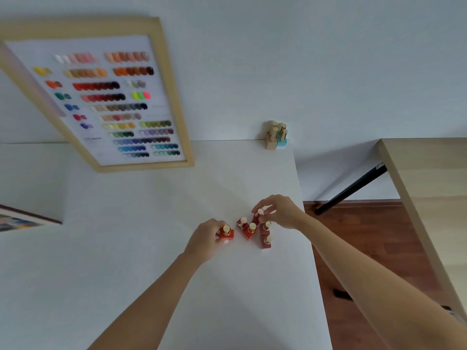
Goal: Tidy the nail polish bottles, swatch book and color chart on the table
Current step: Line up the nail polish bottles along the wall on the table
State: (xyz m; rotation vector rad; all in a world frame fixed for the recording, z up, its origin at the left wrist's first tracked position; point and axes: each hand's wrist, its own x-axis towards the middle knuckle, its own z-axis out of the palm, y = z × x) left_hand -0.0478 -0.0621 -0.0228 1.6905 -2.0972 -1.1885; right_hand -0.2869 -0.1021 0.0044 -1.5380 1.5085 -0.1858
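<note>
Several red nail polish bottles (250, 229) with gold caps stand clustered near the right edge of the white table (151, 248). My left hand (206, 237) grips one red bottle (226, 233) at the cluster's left side. My right hand (279, 210) pinches the cap of a dark red bottle (258, 215) at the back of the cluster. A wood-framed color chart (106, 97) leans against the wall at the back left. The swatch book's corner (22, 219) shows at the left edge. A beige and teal bottle group (276, 136) stands at the far right corner.
The table's right edge (307, 223) drops to a brown wooden floor (358, 236). A second light wooden table (424, 188) with a black leg (353, 189) stands to the right. A white wall runs behind the table.
</note>
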